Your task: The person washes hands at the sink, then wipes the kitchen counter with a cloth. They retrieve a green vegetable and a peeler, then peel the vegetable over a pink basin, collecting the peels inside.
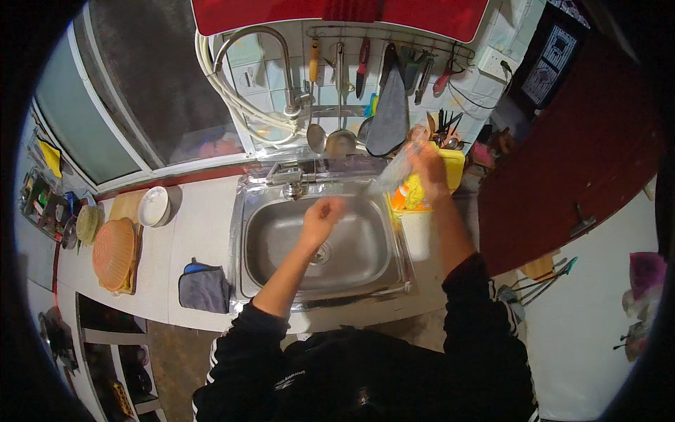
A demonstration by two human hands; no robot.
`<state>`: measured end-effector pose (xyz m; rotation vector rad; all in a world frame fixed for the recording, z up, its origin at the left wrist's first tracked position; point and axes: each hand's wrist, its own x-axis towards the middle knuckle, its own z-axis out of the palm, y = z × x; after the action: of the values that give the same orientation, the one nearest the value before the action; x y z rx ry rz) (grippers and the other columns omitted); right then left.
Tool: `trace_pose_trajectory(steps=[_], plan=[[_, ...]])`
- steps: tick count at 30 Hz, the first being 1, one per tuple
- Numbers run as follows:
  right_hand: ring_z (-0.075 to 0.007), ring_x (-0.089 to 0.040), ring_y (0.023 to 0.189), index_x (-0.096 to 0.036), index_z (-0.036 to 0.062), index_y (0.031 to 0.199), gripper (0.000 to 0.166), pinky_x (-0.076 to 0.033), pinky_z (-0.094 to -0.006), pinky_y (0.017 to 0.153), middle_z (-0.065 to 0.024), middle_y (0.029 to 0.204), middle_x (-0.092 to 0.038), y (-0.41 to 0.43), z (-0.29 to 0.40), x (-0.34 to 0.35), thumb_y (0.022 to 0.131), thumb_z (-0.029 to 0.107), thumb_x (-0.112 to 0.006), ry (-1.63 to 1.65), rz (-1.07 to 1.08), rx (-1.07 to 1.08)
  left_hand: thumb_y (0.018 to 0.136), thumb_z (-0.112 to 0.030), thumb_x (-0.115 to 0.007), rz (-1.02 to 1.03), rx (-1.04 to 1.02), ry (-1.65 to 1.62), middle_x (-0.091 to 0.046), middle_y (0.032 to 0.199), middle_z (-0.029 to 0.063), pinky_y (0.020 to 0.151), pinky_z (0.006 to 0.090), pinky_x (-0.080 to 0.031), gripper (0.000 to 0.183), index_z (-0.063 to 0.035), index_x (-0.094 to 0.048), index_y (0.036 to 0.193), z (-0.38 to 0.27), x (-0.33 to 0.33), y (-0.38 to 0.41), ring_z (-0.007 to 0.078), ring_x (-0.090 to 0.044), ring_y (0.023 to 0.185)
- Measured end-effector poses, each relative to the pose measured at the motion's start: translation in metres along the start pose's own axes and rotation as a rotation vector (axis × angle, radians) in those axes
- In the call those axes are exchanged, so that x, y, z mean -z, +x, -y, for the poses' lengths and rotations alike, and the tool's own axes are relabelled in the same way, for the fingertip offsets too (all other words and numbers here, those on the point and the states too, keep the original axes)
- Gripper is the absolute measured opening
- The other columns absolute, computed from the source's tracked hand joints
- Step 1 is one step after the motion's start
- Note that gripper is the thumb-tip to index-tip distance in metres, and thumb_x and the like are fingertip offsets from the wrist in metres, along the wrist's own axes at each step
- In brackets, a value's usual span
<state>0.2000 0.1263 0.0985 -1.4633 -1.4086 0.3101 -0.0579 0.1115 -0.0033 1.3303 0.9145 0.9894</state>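
Note:
My left hand [322, 217] is over the stainless steel sink [279, 237], its fingers curled and slightly blurred; whether it holds anything is not clear. At the sink's back right corner, my right hand [428, 163] is closed on a whitish, see-through thing [393, 171], blurred and perhaps a plastic bag or film. A yellow container [452, 163] and a yellow and orange packet [411, 195] are beside and partly behind my right forearm. The curved metal faucet [287, 63] rises behind the sink.
A folded grey cloth [204, 287] lies left of the sink. Farther left are a white bowl [154, 207] and an orange plastic basket [114, 255]. Ladles [340, 142], knives and a grey oven mitt [389, 116] hang from the wall rack. A dark red door [569, 158] stands at right.

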Motion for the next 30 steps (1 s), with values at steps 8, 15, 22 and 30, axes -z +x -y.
trace_pose_trajectory(steps=[8, 15, 22, 30], plan=[[-0.0117, -0.054, 0.069, -0.053, 0.0019, 0.105, 0.024, -0.045, -0.0223, 0.063, -0.0028, 0.077, -0.055, 0.053, -0.096, 0.074, 0.084, 0.012, -0.059, 0.279, -0.2, -0.102, 0.092, -0.02, -0.052, 0.19, 0.155, -0.126, -0.059, 0.078, 0.002, 0.065, 0.0231, -0.044, 0.019, -0.0018, -0.059, 0.093, 0.038, 0.013, -0.036, 0.0093, -0.054, 0.072], [-0.0193, -0.059, 0.079, -0.051, 0.0041, 0.112, 0.034, -0.048, -0.0258, 0.063, -0.008, 0.096, -0.059, 0.003, -0.137, 0.092, 0.081, 0.017, -0.059, -0.96, -0.252, 0.739, 0.089, -0.018, -0.056, -0.027, 0.32, -0.055, -0.061, 0.085, 0.0026, 0.067, 0.0245, -0.047, 0.018, -0.003, -0.059, 0.098, 0.077, 0.064, -0.087, 0.0114, -0.058, 0.076], [-0.0265, -0.057, 0.088, -0.06, 0.0045, 0.094, 0.025, -0.046, -0.0324, 0.076, -0.0141, 0.095, -0.058, -0.087, -0.113, -0.019, 0.079, 0.024, -0.063, -0.173, 0.559, -0.128, 0.077, -0.007, -0.061, -0.489, 0.108, 0.541, -0.056, 0.103, 0.0116, 0.07, 0.0288, -0.048, 0.024, -0.0051, -0.058, 0.101, 0.174, 0.141, -0.123, 0.0202, -0.056, 0.09], [-0.0311, -0.057, 0.094, -0.06, 0.0032, 0.103, 0.028, -0.046, -0.0388, 0.081, -0.0158, 0.103, -0.058, -0.161, -0.045, -0.147, 0.08, 0.02, -0.061, -0.279, 1.105, -0.021, 0.065, -0.033, -0.074, -1.03, 0.222, 1.259, -0.029, 0.137, 0.0247, 0.101, 0.0531, -0.023, 0.076, -0.0049, -0.039, 0.127, 0.134, 0.244, -0.177, 0.0411, -0.032, 0.123]])
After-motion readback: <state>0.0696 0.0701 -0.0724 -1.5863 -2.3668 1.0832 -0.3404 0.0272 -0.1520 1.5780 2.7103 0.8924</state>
